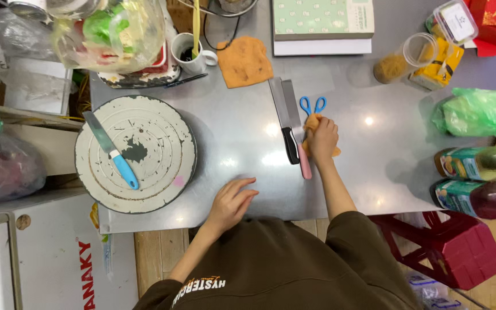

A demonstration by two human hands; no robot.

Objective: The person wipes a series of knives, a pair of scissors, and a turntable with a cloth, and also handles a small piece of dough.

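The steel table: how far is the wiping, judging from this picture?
Done: the steel table around the hands shines, with no crumbs visible. In hand: the right hand presses an orange cloth beside the two knives and blue scissors; the left hand rests flat. Left: the turntable looks smeared, a spatula lying on it.

Single head view, straight down, table (pixel 242 143) near

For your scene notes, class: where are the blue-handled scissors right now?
In the head view, the blue-handled scissors lie on the metal table, just above the right hand and beside the two knives.
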